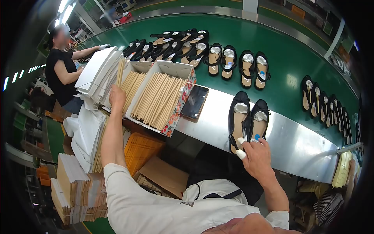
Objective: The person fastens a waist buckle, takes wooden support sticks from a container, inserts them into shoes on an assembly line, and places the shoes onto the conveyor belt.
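Observation:
My left hand (117, 97) is closed around a few thin tan sticks (120, 71) at the near left corner of a box. More sticks (157, 101) stand packed in the white boxes beside it. My right hand (258, 158), with white covers on two fingers, grips the heel end of a black slingback shoe (260, 119). Its mate, another black shoe (238, 121), lies close on the left, toe pointing away. Both have tan insoles and crumpled white stuffing in the toes; the right one bears a blue sticker.
A phone (194, 102) lies on the metal ledge (296, 134). Several black shoes (253, 69) stand on the green belt (288, 58), with another row (327, 103) at right. White sheets (97, 72) are stacked at left, near a co-worker (62, 66). An orange crate (142, 150) sits below.

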Motion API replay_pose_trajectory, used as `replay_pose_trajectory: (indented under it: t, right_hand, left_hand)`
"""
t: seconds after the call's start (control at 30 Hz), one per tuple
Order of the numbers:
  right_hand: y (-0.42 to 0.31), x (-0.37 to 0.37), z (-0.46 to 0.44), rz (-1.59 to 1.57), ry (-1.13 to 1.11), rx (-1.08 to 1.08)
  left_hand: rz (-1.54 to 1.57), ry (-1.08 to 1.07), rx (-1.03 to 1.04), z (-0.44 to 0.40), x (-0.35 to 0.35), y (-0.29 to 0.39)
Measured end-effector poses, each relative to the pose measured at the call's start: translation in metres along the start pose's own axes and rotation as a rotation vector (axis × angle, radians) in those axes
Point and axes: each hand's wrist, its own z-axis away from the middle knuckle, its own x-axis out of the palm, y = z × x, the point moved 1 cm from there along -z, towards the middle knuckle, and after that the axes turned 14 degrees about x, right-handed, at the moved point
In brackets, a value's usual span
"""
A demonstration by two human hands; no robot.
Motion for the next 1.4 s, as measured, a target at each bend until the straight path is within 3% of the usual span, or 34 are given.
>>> replay_pose_trajectory:
  t: [0.07,0.1,0.13,0.2,0.23,0.3,0.33,0.43,0.53,0.77,0.83,0.87,0.93,1.33,1.4]
  right_hand:
    - [-0.002,-0.001,0.003,0.004,-0.016,0.032]
    - [-0.001,-0.002,0.004,-0.01,0.102,0.014]
    - [-0.001,-0.003,0.006,-0.021,0.219,-0.003]
    - [-0.002,-0.009,0.012,-0.1,0.285,-0.019]
    - [-0.003,-0.013,0.016,-0.178,0.35,-0.038]
    - [-0.012,-0.017,0.026,-0.307,0.311,-0.038]
    - [-0.018,-0.016,0.031,-0.475,0.152,0.009]
    - [-0.03,0.001,0.042,-0.809,-0.132,0.17]
    - [-0.039,0.003,0.052,-0.864,-0.192,0.295]
    - [-0.018,0.019,0.088,-0.703,-0.094,0.355]
    - [-0.015,0.021,0.092,-0.869,-0.183,0.47]
    - [-0.016,0.022,0.094,-0.869,-0.174,0.478]
    - [-0.018,0.02,0.096,-0.496,0.072,0.233]
    - [-0.015,0.019,0.103,-0.411,0.114,0.262]
    - [-0.011,0.018,0.106,-0.479,0.085,0.323]
  left_hand:
    - [0.05,0.136,0.015,-0.01,-0.001,-0.007]
    - [0.104,0.266,0.03,-0.013,0.0,-0.011]
    - [0.103,0.267,0.032,-0.009,-0.008,-0.003]
    - [0.868,0.232,-0.054,0.008,-0.044,0.039]
    - [1.046,0.214,-0.056,0.029,-0.063,0.07]
    - [1.407,0.141,0.005,0.084,-0.081,0.132]
    - [1.59,0.086,0.071,0.115,-0.082,0.16]
    - [2.086,-0.302,-0.121,0.217,-0.082,0.24]
    - [2.215,-0.591,-0.24,0.295,-0.066,0.291]
    - [2.169,-0.858,-0.238,0.357,-0.052,0.329]
    - [2.149,-0.931,-0.242,0.36,-0.052,0.331]
    - [2.111,-0.929,-0.208,0.362,-0.049,0.333]
    - [2.075,-0.929,-0.177,0.366,-0.046,0.336]
    - [1.979,-0.945,-0.183,0.366,-0.048,0.336]
    - [1.946,-0.78,-0.276,0.361,-0.063,0.341]
